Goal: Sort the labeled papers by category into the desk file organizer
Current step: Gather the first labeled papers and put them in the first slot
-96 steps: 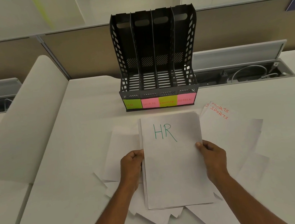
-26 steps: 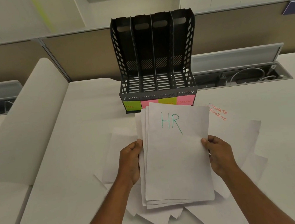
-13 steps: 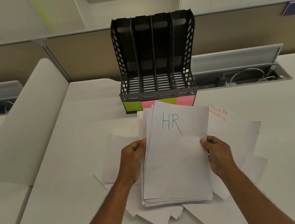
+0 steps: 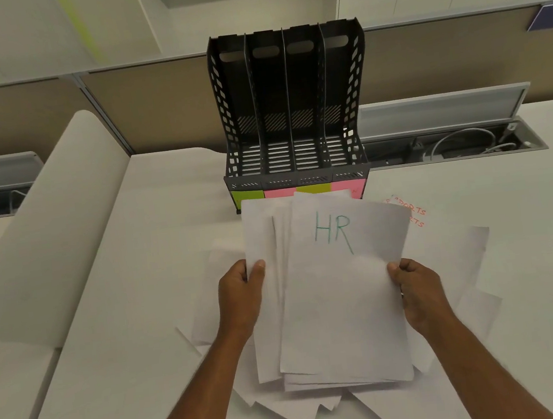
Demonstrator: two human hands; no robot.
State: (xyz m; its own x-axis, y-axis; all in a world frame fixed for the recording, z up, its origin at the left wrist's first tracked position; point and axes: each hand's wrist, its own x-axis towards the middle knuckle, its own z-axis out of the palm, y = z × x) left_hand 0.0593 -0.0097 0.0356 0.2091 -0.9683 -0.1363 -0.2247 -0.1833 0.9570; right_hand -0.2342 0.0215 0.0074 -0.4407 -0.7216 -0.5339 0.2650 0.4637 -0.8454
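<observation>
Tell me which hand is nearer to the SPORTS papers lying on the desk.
Right. The right hand grips the HR stack's right edge, just below and left of the SPORTS papers; the left hand holds the stack's far left side.

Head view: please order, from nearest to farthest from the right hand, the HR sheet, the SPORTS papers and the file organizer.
From the right hand:
1. HR sheet, pinched at its right edge.
2. SPORTS papers, on the desk beyond the hand.
3. File organizer, at the back, left of the hand.

Organizer (image 4: 290, 104) sticky labels (image 4: 314, 189) half hidden behind held papers (image 4: 341, 305), unreadable.
</observation>
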